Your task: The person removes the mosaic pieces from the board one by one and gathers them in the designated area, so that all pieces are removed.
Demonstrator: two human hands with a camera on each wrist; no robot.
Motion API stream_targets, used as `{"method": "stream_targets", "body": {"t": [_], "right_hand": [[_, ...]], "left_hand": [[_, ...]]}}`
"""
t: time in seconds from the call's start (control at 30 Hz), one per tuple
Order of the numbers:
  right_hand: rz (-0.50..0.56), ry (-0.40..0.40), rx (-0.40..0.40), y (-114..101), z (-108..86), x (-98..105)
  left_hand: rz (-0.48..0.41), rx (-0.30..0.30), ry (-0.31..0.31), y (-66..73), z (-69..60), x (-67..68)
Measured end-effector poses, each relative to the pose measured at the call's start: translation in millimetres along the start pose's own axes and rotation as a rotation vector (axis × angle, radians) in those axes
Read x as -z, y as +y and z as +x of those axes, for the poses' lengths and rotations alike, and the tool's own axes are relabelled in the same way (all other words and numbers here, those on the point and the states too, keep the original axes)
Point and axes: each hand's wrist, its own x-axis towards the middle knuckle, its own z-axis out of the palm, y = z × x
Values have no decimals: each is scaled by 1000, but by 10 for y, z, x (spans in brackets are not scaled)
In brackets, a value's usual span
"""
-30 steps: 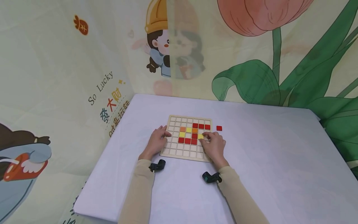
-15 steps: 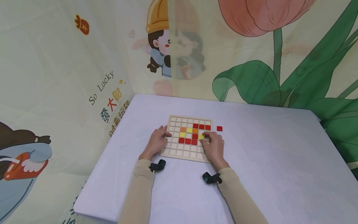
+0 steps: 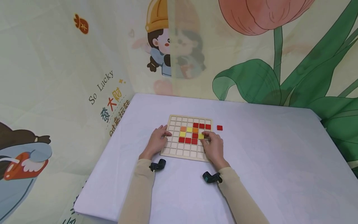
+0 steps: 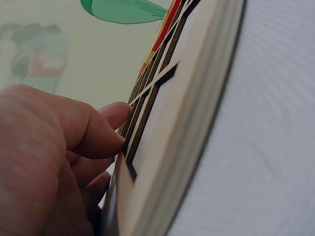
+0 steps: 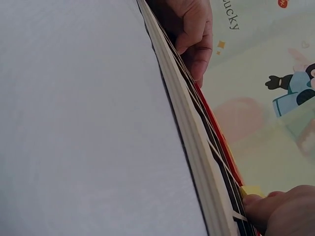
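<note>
A square wooden grid board (image 3: 183,152) lies on the white table, with red, yellow and orange square tiles in several of its cells. My right hand (image 3: 214,146) pinches a yellow square tile (image 3: 200,136) between thumb and index finger, over the right part of the grid. In the right wrist view that yellow tile (image 5: 253,191) peeks out beside the fingertips. My left hand (image 3: 154,141) rests on the board's left edge. In the left wrist view its thumb (image 4: 101,140) and index fingertip touch the rim, while the other fingers lie along the side, partly hidden.
One loose red tile (image 3: 219,128) lies on the table just right of the board. The white-covered table (image 3: 265,161) stretches far to the right. Printed cloth walls (image 3: 190,87) stand behind it and at its left.
My right hand has turned in slightly toward the board, still holding the yellow tile at nearly the same spot. The left hand and the board have stayed put.
</note>
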Motion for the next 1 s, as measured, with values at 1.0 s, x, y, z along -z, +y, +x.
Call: {"method": "stream_targets", "body": {"t": [1.0], "right_hand": [[169, -14, -232, 141, 206, 416]], "left_hand": [[-2, 3, -5, 2, 2, 3]]}}
